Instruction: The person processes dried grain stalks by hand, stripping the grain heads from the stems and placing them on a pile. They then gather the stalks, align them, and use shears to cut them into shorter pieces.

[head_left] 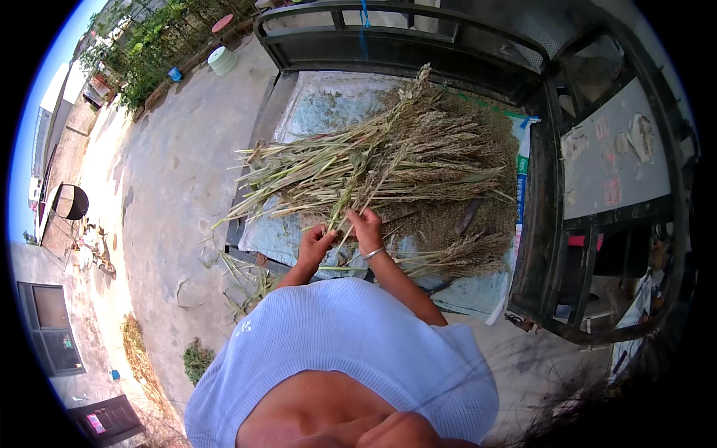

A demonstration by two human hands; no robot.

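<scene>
A large heap of cut grain stalks (314, 168) with brownish seed heads (448, 145) lies on pale blue sheeting in a dark metal cart bed. At the heap's near edge, my left hand (317, 243) is closed with its fingertips pinching the lower end of a grain stalk. Just right of it, my right hand (365, 231), with a bracelet (373, 254) on the wrist, is closed on the same or a neighbouring stalk. The held stalk reaches up and away over the heap. A smaller bunch of seed heads (470, 254) lies to the right of my hands.
The cart's black rail (403, 48) bounds the far side, with a frame and grey panel (616, 149) to the right. Loose stalks (250, 284) lie at the left front edge. A pale green bucket (222, 61) stands on the concrete (179, 157), and shrubs (198, 360) grow beside me.
</scene>
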